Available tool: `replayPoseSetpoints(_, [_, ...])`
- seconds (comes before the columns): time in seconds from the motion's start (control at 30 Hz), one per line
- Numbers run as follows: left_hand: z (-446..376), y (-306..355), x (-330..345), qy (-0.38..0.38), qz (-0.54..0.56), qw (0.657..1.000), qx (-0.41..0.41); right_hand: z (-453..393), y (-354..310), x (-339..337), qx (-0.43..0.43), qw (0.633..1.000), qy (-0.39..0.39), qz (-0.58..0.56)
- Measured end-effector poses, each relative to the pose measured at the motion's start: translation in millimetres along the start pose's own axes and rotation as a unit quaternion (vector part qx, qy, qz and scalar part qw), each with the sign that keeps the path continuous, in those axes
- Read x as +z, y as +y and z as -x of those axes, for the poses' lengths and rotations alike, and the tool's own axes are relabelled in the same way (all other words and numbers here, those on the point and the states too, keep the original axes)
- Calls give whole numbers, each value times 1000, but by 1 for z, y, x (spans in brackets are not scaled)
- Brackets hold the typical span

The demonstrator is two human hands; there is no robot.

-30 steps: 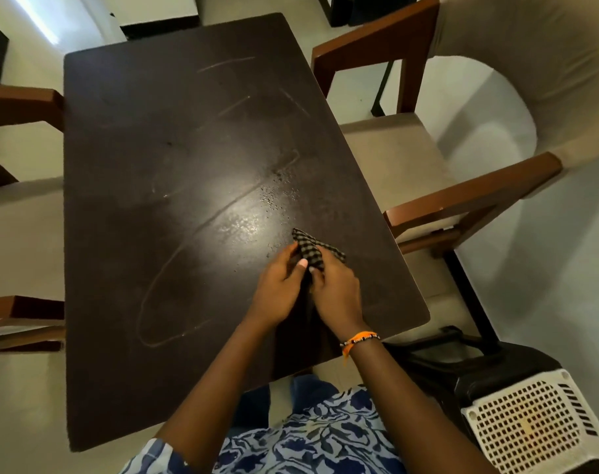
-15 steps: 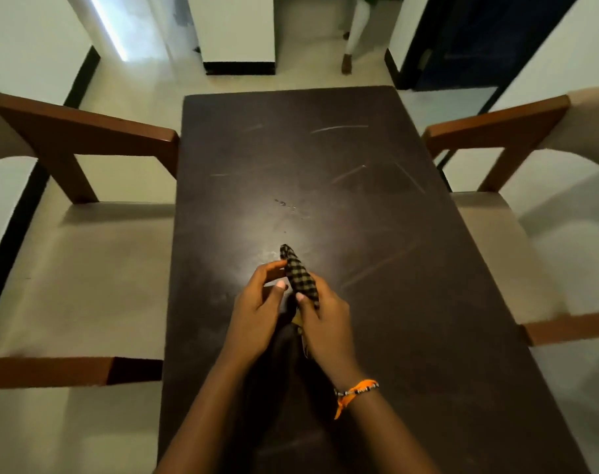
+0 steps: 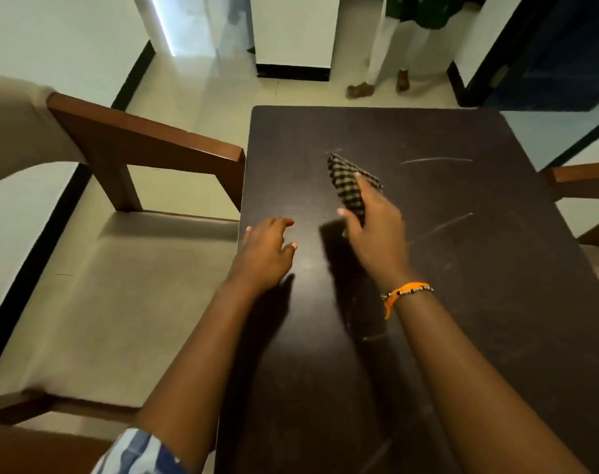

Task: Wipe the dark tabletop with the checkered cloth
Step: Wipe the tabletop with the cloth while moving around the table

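Note:
The dark tabletop (image 3: 479,268) fills the right half of the view and shows pale streaks. My right hand (image 3: 376,230), with an orange band at the wrist, grips the folded checkered cloth (image 3: 347,181), which sticks out beyond the fingers toward the table's far left part. Whether the cloth touches the surface I cannot tell. My left hand (image 3: 267,251) hovers at the table's left edge, fingers apart and holding nothing.
A wooden armchair with a beige seat (image 3: 120,285) stands close against the table's left side. Another chair's arm (image 3: 582,176) shows at the right edge. A person's legs (image 3: 383,63) stand on the tiled floor beyond the table's far end.
My left hand has let go of the cloth and moved left to the table edge. My right hand has carried the cloth farther up the table. The view has swung left.

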State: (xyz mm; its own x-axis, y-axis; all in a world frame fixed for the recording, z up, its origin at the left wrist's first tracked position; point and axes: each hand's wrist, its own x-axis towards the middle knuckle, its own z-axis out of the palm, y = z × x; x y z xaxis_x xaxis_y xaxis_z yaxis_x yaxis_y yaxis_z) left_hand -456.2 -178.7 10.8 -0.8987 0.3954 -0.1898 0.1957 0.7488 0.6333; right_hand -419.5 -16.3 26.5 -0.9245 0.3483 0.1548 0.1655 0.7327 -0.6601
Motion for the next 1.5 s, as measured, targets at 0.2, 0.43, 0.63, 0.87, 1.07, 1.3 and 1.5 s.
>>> replayPoseSetpoints(0.2, [-55,-37,1,-74,-184,978,-58,-40,39,77,-22,954,-224,197])
replayPoseSetpoints(0.43, [-90,-53,-3,-42,-154,985,-63,-123,-1,141,-111,943,-252,186])
replayPoseSetpoints(0.63, [-128,-40,-9,-35,-195,980,-9,-175,36,123,-146,943,-195,227])
replayPoseSetpoints(0.87, [-139,-30,-14,-29,-202,977,-56,-193,116,56,62,963,-66,256])
replayPoseSetpoints(1.07, [-141,-28,-14,-29,-202,977,-65,-214,79,94,101,964,-92,230])
replayPoseSetpoints(1.3, [-140,-17,-11,-35,-242,966,-85,-237,-9,177,-141,921,-291,219])
replayPoseSetpoints(1.5, [-139,-12,-15,-63,-242,963,-100,-263,47,131,-75,937,-243,238])
